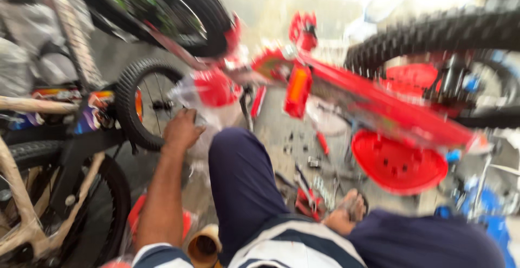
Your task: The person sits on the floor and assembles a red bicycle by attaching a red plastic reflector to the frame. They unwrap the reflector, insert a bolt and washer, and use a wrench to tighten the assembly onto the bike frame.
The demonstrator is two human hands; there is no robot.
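Note:
The picture is blurred by motion. My left hand [181,130] reaches forward with its fingers curled on clear plastic wrap [187,94] that covers a red part [216,86] of a small red bicycle [379,105]. Just left of the hand stands a small black spoked wheel [142,102]. My right hand is out of sight. My dark blue trouser leg [241,181] stretches between the hand and a bare foot [349,211].
A red plastic disc [398,165] hangs under the red frame. Loose tools and small metal parts [309,189] lie on the concrete floor. A beige bicycle [21,192] crowds the left, a knobby tyre [433,32] the upper right, blue parts [487,214] the lower right. A cardboard tube [203,243] lies near my arm.

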